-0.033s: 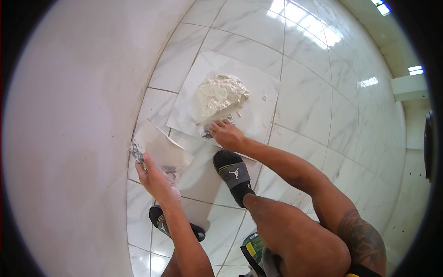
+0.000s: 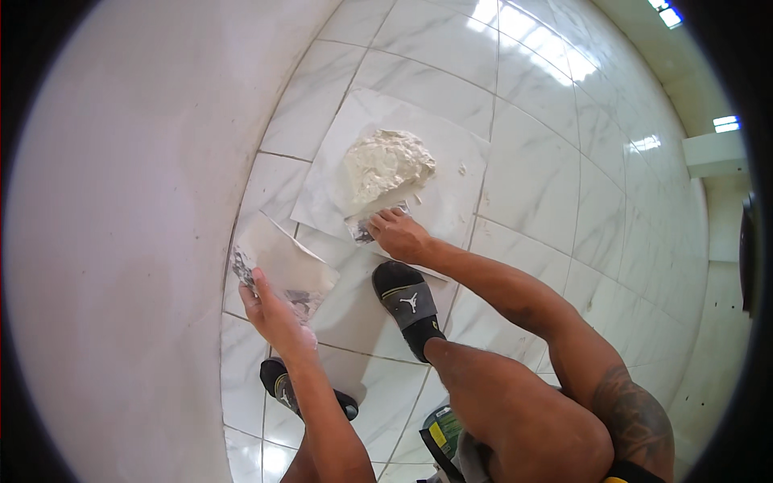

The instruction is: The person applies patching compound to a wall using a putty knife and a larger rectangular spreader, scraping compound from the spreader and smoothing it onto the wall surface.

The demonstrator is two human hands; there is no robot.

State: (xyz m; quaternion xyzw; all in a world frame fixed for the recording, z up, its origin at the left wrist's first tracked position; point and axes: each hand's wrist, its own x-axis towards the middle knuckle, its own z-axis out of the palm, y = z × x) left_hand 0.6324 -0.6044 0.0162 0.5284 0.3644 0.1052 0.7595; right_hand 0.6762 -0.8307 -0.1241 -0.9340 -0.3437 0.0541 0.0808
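A mound of off-white putty (image 2: 388,165) sits on a pale square sheet (image 2: 322,173) lying on the floor. At the mound's near edge my right hand (image 2: 400,237) is closed on a flat metal putty knife (image 2: 360,229), its fingers pressed on the blade, which rests on the sheet. My left hand (image 2: 274,314) grips a thin, pale plate (image 2: 286,256) by its near side, close to the wall. Grey smears and putty mark the plate's edges, and its far edge curls up. White residue coats the heel of my left hand. Part of the left fingers is hidden.
A plain light wall (image 2: 121,241) runs along the left. Glossy marbled tiles (image 2: 531,177) cover the floor. My feet in black slides (image 2: 403,302) are planted near the sheet. A green and yellow container (image 2: 440,431) stands between my legs. Small putty crumbs (image 2: 462,170) dot the sheet.
My left hand and the plate have shifted very slightly to the right. My right hand and the putty knife are almost unmoved.
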